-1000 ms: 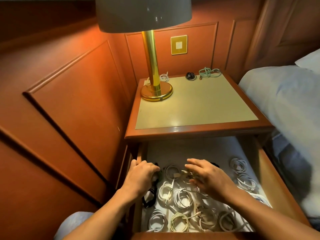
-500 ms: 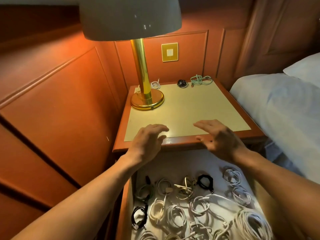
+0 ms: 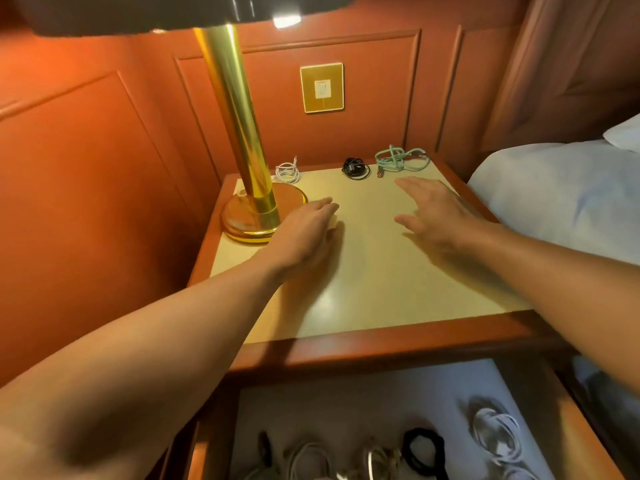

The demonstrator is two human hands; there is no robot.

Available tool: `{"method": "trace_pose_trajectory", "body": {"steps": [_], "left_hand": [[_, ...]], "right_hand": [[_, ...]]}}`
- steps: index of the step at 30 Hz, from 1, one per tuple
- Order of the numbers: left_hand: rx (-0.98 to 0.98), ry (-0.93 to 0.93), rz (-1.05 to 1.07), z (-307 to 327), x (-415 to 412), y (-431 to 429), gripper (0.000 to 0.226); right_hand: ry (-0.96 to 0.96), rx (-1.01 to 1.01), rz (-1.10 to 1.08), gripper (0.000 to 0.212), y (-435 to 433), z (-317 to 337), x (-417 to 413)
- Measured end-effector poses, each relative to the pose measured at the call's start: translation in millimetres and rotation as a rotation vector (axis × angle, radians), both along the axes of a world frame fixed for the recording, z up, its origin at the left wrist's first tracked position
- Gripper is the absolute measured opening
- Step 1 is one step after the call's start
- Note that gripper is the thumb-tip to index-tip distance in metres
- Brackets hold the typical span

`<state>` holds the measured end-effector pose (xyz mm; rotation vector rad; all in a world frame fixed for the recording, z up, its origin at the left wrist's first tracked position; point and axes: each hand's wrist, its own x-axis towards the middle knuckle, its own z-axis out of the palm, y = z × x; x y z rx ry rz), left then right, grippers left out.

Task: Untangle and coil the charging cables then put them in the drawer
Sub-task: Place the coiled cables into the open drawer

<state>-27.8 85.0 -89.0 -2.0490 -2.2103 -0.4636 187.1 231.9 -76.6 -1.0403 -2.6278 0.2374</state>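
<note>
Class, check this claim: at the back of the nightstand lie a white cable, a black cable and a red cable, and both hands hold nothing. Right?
One slip: in the head view the third one is a green cable, not red. The white cable, the black cable, and the empty left hand and right hand are as stated.

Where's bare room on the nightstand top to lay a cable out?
Free: nightstand top between left hand and right hand, and from both to its front edge. Crowded: back edge, with white cable, black cable, green cable; lamp base back left.
</note>
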Motion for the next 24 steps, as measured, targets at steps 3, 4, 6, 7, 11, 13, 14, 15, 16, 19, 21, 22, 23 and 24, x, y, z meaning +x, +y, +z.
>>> {"method": "trace_pose_trajectory", "body": {"steps": [3,4,6,7,11,13,14,15,16,19,21,22,23,24], "left_hand": [[-0.016,0.054,0.031,-7.3,-13.6,48.0,0.052],[-0.032,0.057,0.048,-9.2,-18.8,63.4,0.054],[-0.058,0.066,0.070,-11.8,-30.4,93.8,0.057],[-0.065,0.066,0.075,-12.1,-35.4,108.4,0.059],[-0.035,0.098,0.046,-10.9,-46.6,157.8,0.067],[-0.026,0.114,0.007,-12.0,-50.1,175.6,0.067],[-0.032,0.107,0.000,-13.3,-52.3,182.0,0.064],[-0.042,0.092,-0.004,-15.1,-55.0,186.9,0.060],[-0.045,0.072,-0.009,-16.2,-57.0,189.5,0.055],[-0.013,0.019,-0.032,-16.7,-58.2,188.1,0.044],[0.002,0.027,-0.033,-13.6,-54.5,182.9,0.038],[0.010,0.038,-0.034,-11.9,-51.6,179.1,0.035],[0.016,0.048,-0.037,-10.4,-48.0,174.3,0.033],[0.016,0.054,-0.040,-9.5,-44.2,168.5,0.032]], "right_hand": [[-0.045,0.014,-0.051,0.074,51.3,-12.9,-16.8],[-0.060,0.025,-0.066,0.074,67.4,-16.1,-21.6],[-0.076,0.046,-0.080,0.073,96.5,-18.1,-30.6],[-0.074,0.053,-0.080,0.074,108.7,-17.2,-34.8],[-0.068,0.048,-0.062,0.076,149.4,-7.9,-55.1],[-0.095,0.029,-0.036,0.077,164.4,-3.4,-66.1],[-0.116,0.010,-0.018,0.076,169.3,-2.2,-70.4],[-0.137,-0.014,-0.001,0.073,172.6,-0.9,-73.5],[-0.150,-0.036,0.010,0.069,173.5,0.0,-75.5],[-0.130,-0.025,0.009,0.052,168.1,0.2,-77.6],[-0.122,-0.015,0.006,0.047,158.9,-0.6,-75.4],[-0.119,-0.017,0.010,0.047,153.9,-1.9,-73.4],[-0.113,-0.018,0.019,0.047,148.6,-3.5,-70.6],[-0.105,-0.019,0.031,0.048,142.4,-4.9,-67.0]]}}
